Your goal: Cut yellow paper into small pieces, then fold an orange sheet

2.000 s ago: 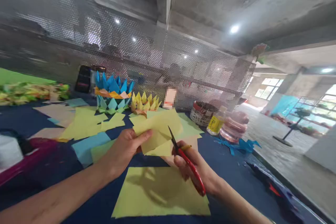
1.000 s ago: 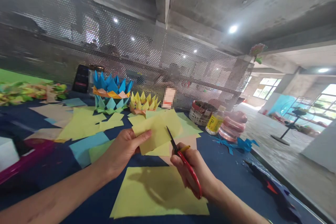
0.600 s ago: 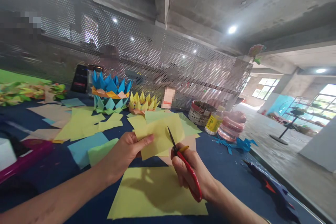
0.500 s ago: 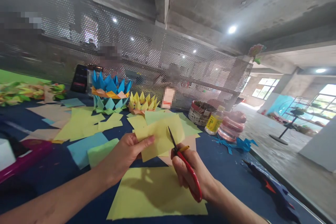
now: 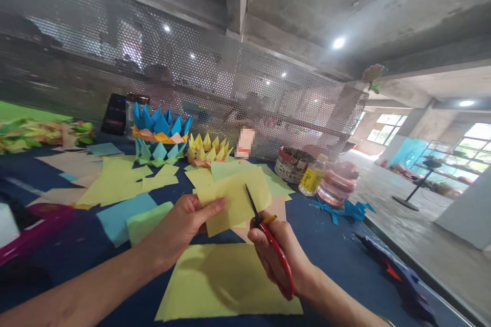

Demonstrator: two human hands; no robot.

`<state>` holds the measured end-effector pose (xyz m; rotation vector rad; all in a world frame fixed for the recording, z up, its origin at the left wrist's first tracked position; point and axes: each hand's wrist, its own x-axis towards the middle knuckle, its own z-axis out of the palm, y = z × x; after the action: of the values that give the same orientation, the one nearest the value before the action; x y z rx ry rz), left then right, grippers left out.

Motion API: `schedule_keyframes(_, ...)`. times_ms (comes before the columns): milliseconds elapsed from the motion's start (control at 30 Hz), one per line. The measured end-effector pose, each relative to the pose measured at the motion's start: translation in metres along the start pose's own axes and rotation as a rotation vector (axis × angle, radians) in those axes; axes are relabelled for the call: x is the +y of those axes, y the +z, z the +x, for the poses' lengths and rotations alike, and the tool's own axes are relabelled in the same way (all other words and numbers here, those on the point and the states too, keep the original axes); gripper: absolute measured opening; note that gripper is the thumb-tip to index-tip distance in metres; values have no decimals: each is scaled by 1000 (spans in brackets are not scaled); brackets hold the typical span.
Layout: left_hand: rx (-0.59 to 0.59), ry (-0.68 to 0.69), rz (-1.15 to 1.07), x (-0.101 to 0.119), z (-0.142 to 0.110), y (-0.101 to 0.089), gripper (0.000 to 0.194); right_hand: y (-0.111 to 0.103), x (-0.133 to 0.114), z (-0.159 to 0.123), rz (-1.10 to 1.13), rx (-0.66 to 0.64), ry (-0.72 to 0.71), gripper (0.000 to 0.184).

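Yellow paper was the work in hand: one large sheet (image 5: 226, 281) lay on the blue table (image 5: 333, 245); one smaller yellow square (image 5: 230, 199) was held just above it, pinched by the left hand (image 5: 184, 227); one pair of red scissors (image 5: 270, 240) was gripped by the right hand (image 5: 280, 255), blades nearly closed in the square; the cut was judged best kept straight, paper taut; two origami crowns (image 5: 161, 133) stood behind.
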<state>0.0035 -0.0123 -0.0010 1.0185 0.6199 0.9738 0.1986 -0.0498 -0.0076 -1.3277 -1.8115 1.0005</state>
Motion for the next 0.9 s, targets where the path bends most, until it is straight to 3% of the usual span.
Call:
schedule_keyframes(400,-25,-17,-27,0,-1,1,34,-3,1,-1,-71,-12,-30,57)
schedule_keyframes(900,-59,-79,-45,-8,-3,2,39,-4,10,2,-134,49,-41,53)
